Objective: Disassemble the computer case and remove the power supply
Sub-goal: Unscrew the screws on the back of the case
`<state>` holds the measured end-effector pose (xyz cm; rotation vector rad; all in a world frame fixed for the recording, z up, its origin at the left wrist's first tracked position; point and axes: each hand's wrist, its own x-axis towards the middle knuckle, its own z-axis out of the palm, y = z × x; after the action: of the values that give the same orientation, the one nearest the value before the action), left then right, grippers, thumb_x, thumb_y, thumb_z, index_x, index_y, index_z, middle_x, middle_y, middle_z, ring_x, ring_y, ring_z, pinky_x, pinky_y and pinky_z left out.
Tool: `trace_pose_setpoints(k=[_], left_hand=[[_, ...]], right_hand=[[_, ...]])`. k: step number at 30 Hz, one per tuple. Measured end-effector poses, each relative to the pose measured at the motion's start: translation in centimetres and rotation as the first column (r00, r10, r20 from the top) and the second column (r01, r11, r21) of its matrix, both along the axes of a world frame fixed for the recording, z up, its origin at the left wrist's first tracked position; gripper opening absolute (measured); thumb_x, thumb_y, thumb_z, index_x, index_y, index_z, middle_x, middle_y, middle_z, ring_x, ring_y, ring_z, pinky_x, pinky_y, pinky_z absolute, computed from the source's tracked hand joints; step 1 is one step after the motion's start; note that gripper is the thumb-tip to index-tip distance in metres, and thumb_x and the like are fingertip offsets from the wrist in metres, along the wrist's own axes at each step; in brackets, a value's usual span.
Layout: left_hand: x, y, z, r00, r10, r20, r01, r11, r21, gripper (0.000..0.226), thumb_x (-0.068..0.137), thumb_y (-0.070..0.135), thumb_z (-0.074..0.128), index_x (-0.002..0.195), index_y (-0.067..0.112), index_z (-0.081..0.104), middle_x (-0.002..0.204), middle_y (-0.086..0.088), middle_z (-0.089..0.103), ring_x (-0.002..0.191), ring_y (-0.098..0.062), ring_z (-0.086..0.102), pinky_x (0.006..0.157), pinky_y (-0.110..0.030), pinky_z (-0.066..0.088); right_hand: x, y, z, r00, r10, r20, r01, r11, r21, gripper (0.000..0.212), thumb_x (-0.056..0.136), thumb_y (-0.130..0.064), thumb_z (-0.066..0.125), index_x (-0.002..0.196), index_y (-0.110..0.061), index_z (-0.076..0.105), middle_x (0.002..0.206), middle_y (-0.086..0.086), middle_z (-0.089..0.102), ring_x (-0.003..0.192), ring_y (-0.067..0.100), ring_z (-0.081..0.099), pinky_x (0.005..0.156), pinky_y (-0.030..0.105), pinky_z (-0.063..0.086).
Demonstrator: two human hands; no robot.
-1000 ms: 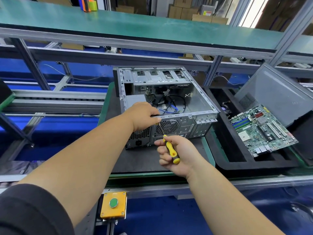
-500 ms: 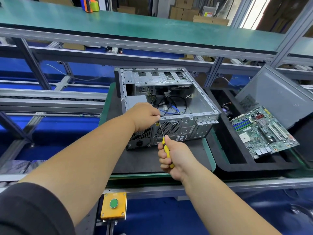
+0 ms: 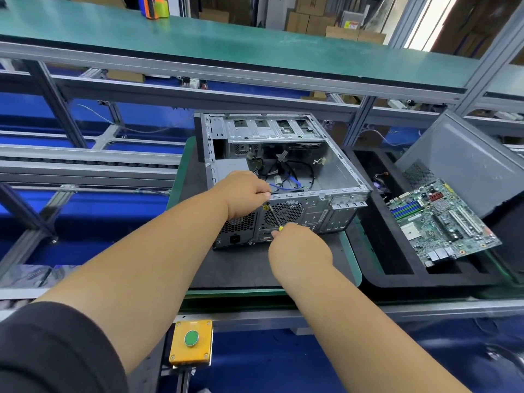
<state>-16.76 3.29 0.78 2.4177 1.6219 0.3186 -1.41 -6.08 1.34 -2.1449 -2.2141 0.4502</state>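
Note:
An open grey computer case (image 3: 340, 171) lies on its side on a black mat, rear panel facing me. The power supply (image 3: 235, 231) sits in its near left corner, with a honeycomb grille and a power socket. My left hand (image 3: 243, 197) rests on top of that corner, fingers curled over the case's rear edge. My right hand (image 3: 297, 245) grips a yellow-handled screwdriver (image 3: 274, 216); its shaft slants up to the rear panel just under my left fingers. Loose cables (image 3: 289, 177) lie inside the case.
A green motherboard (image 3: 436, 219) leans in a black foam tray (image 3: 397, 268) on the right, with a grey side panel (image 3: 467, 163) behind it. A yellow box with a green button (image 3: 191, 343) hangs at the bench front. Conveyor rails run on the left.
My right hand has turned over and moved up towards the rear panel, bringing the screwdriver tip against the case near my left fingers. My left hand has stayed on the case corner.

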Motion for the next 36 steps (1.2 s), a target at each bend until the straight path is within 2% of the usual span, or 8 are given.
trace_pose_setpoints(k=[3, 6, 10, 17, 23, 29, 33, 36], left_hand=[[0.0, 0.0, 0.0, 1.0, 0.002, -0.012, -0.002, 1.0, 0.0, 0.034, 0.1, 0.028, 0.043, 0.066, 0.022, 0.042, 0.074, -0.002, 0.049, 0.082, -0.021, 0.043, 0.071, -0.031, 0.027], [0.0, 0.1, 0.0, 1.0, -0.002, -0.026, 0.003, 1.0, 0.009, 0.035, 0.1, 0.028, 0.042, 0.065, 0.023, 0.039, 0.072, 0.0, 0.046, 0.083, -0.021, 0.042, 0.071, -0.03, 0.025], [0.0, 0.1, 0.0, 1.0, -0.005, -0.026, 0.006, 1.0, 0.012, 0.037, 0.1, 0.028, 0.043, 0.064, 0.025, 0.036, 0.072, 0.001, 0.045, 0.083, -0.021, 0.041, 0.071, -0.03, 0.025], [0.0, 0.1, 0.0, 1.0, -0.007, -0.024, 0.007, 1.0, 0.005, 0.03, 0.101, 0.029, 0.041, 0.073, 0.02, 0.047, 0.078, -0.001, 0.051, 0.087, -0.02, 0.043, 0.078, -0.031, 0.03], [0.0, 0.1, 0.0, 1.0, -0.01, -0.026, 0.011, 1.0, 0.01, 0.029, 0.101, 0.029, 0.041, 0.078, 0.016, 0.053, 0.08, -0.004, 0.055, 0.088, -0.021, 0.045, 0.078, -0.031, 0.031], [-0.1, 0.2, -0.1, 1.0, -0.013, -0.017, 0.014, 1.0, 0.022, 0.031, 0.1, 0.029, 0.041, 0.074, 0.016, 0.05, 0.076, -0.003, 0.053, 0.085, -0.021, 0.044, 0.074, -0.031, 0.029], [-0.1, 0.3, -0.2, 1.0, -0.012, -0.016, 0.012, 1.0, 0.022, 0.032, 0.1, 0.029, 0.041, 0.07, 0.019, 0.047, 0.076, -0.002, 0.052, 0.084, -0.021, 0.044, 0.073, -0.031, 0.027], [-0.1, 0.3, -0.3, 1.0, -0.012, -0.018, 0.012, 1.0, 0.02, 0.03, 0.1, 0.029, 0.041, 0.075, 0.016, 0.051, 0.08, -0.005, 0.055, 0.087, -0.023, 0.046, 0.073, -0.031, 0.028]], right_hand=[[1.0, 0.6, 0.3, 0.907, -0.159, -0.389, 0.072, 0.971, -0.229, 0.033, 0.103, -0.038, 0.039, 0.098, -0.01, 0.055, 0.088, 0.013, 0.066, 0.077, 0.029, 0.066, 0.063, 0.028, 0.043], [2.4, 0.8, -0.3, 0.368, -0.564, -0.739, -0.017, 0.791, -0.612, 0.037, 0.103, -0.034, 0.044, 0.084, -0.006, 0.058, 0.053, 0.006, 0.054, 0.037, 0.016, 0.045, 0.042, 0.02, 0.037], [3.0, 0.3, -1.6, -0.17, -0.763, -0.623, -0.309, 0.642, -0.702, 0.037, 0.097, -0.033, 0.049, 0.085, -0.001, 0.062, 0.059, 0.004, 0.044, 0.039, 0.012, 0.032, 0.04, 0.022, 0.03], [1.2, -0.9, -2.7, -0.384, -0.778, -0.497, -0.419, 0.627, -0.657, 0.038, 0.101, -0.037, 0.043, 0.078, -0.01, 0.057, 0.049, -0.003, 0.037, 0.032, 0.01, 0.027, 0.035, 0.023, 0.024], [1.0, -0.7, -1.6, -0.161, -0.729, -0.665, -0.207, 0.684, -0.7, 0.042, 0.105, -0.039, 0.035, 0.076, -0.014, 0.05, 0.046, -0.003, 0.031, 0.031, 0.009, 0.022, 0.037, 0.02, 0.017], [0.7, -0.2, 0.0, 0.353, -0.614, -0.706, 0.081, 0.772, -0.631, 0.038, 0.105, -0.04, 0.035, 0.081, -0.013, 0.047, 0.048, 0.001, 0.036, 0.034, 0.014, 0.027, 0.042, 0.021, 0.022], [1.4, 0.2, 1.3, 0.855, -0.177, -0.488, 0.032, 0.956, -0.292, 0.03, 0.104, -0.034, 0.031, 0.086, -0.017, 0.048, 0.069, 0.005, 0.046, 0.061, 0.022, 0.049, 0.057, 0.032, 0.042], [0.8, 0.2, 1.4, 0.99, 0.021, -0.141, -0.034, 0.995, -0.095, 0.018, 0.101, -0.027, 0.033, 0.098, -0.017, 0.048, 0.081, 0.002, 0.049, 0.086, 0.027, 0.055, 0.068, 0.036, 0.038]])
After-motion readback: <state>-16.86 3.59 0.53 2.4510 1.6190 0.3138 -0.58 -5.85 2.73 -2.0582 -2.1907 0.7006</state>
